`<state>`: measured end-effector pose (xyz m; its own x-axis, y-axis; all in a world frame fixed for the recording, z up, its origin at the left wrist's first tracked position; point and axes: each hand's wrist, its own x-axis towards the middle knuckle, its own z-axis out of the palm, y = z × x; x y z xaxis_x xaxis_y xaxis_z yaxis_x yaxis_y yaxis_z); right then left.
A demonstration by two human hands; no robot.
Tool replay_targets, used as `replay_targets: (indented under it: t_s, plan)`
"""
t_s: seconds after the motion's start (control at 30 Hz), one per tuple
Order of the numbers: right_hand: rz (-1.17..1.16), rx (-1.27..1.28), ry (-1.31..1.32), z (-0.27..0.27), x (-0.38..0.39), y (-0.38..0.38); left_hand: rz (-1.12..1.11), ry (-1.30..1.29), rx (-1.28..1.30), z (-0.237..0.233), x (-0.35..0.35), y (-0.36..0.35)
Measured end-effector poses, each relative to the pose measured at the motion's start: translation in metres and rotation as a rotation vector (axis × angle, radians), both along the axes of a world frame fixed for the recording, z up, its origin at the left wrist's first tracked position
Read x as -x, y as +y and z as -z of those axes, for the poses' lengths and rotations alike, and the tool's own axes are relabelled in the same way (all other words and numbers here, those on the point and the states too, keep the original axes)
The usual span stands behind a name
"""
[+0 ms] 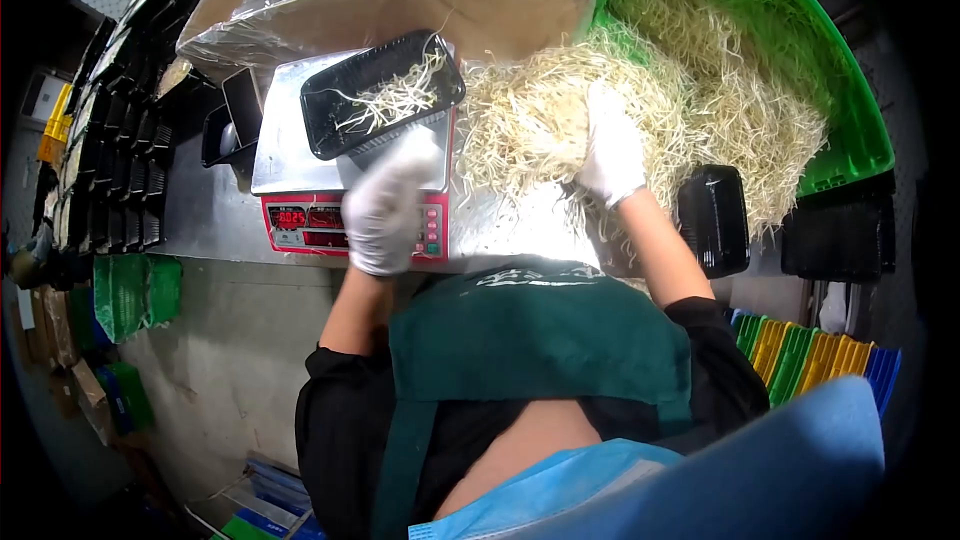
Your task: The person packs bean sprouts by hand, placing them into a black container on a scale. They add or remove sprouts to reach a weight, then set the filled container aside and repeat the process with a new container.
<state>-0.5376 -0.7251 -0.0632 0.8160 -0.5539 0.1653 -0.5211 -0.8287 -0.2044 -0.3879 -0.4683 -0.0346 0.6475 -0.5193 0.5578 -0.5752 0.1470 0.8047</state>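
A black plastic tray [330, 120] sits tilted on the steel pan of a red digital scale [438, 202], with a small bunch of bean sprouts [400, 97] inside. My left hand [385, 210], in a white glove, is in front of the tray and over the scale's display panel; motion smears its fingers. On the right, my gloved right hand [612, 145] reaches into a large heap of bean sprouts [530, 105], its fingers and thumb curved around a clump. The heap spills from a green crate [850, 135] onto the metal table.
Stacked black trays [714, 220] stand right of my right forearm, with more black trays [838, 238] farther right. Tall stacks of filled black trays [120, 175] line the left side. A plastic-wrapped carton [400, 15] stands behind the scale. Colored crates [815, 355] are low at the right.
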Motion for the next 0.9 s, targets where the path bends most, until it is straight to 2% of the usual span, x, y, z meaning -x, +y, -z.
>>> replay_targets:
  t_s: [0.03,0.07,0.13,0.2,0.23,0.27,0.3,0.33,0.37,0.4,0.47,0.5,0.6,0.63,0.67,0.73,0.77,0.8,0.83,0.87,0.9]
  plan:
    - [0.058,-0.052,0.195,-0.003,0.001,0.008,-0.104,-0.096,0.004,-0.002,-0.022,0.007]
    - [0.041,0.031,0.147,0.017,0.008,0.013,-0.21,-0.191,0.013,-0.005,-0.045,0.01]
    - [-0.094,0.124,0.0,0.049,0.024,0.012,-0.555,-0.226,-0.078,-0.011,-0.076,0.008]
    - [-0.079,0.224,-0.002,0.032,0.017,0.012,-0.4,0.232,-0.059,0.013,-0.107,0.014]
    - [-0.051,0.325,-0.007,0.026,0.013,0.012,-0.183,0.361,0.022,0.007,-0.112,0.013]
    - [-0.05,0.323,-0.012,0.033,0.009,0.009,-0.036,0.473,0.093,0.004,-0.109,0.011]
    - [-0.016,0.252,-0.004,0.044,0.005,0.006,0.01,0.535,0.141,0.003,-0.105,0.007]
    - [0.018,0.182,0.004,0.038,0.0,0.009,-0.006,0.58,0.19,0.005,-0.102,0.002]
    - [0.07,0.049,0.127,0.026,0.002,0.011,-0.043,0.621,0.24,0.007,-0.1,-0.002]
    - [0.067,0.052,0.117,0.02,0.006,0.01,-0.086,0.658,0.288,0.008,-0.098,-0.006]
    - [0.0,-0.145,0.091,0.015,0.021,-0.001,-0.155,0.73,0.353,0.015,-0.098,-0.011]
    - [-0.127,-0.1,-0.29,0.025,0.031,-0.008,-0.175,0.769,0.373,0.018,-0.099,-0.013]
    - [-0.261,-0.196,-0.461,-0.01,0.043,-0.019,-0.175,0.905,0.327,0.009,-0.088,-0.035]
    - [-0.374,-0.119,-0.429,-0.027,0.044,-0.024,-0.194,0.951,0.248,-0.014,-0.073,-0.053]
    - [-0.368,-0.118,-0.431,-0.045,0.039,-0.025,-0.214,0.999,0.158,-0.036,-0.052,-0.072]
    - [-0.471,0.013,-0.212,-0.077,0.026,-0.023,-0.042,0.01,-0.212,-0.032,-0.05,-0.095]
    - [-0.469,0.022,-0.211,-0.088,0.017,-0.02,-0.06,-0.304,-0.334,-0.048,-0.033,-0.103]
    - [-0.518,0.233,-0.149,-0.099,0.006,-0.015,-0.087,-0.619,-0.45,-0.065,-0.014,-0.106]
    - [-0.566,0.447,-0.088,-0.107,-0.006,-0.008,-0.001,-0.609,-0.564,-0.062,-0.004,-0.106]
    - [-0.571,0.463,-0.093,-0.108,-0.018,-0.001,0.083,-0.599,-0.679,-0.056,0.002,-0.103]
    - [-0.541,0.511,-0.174,-0.104,-0.032,0.006,0.056,-0.496,-0.639,-0.051,0.009,-0.091]
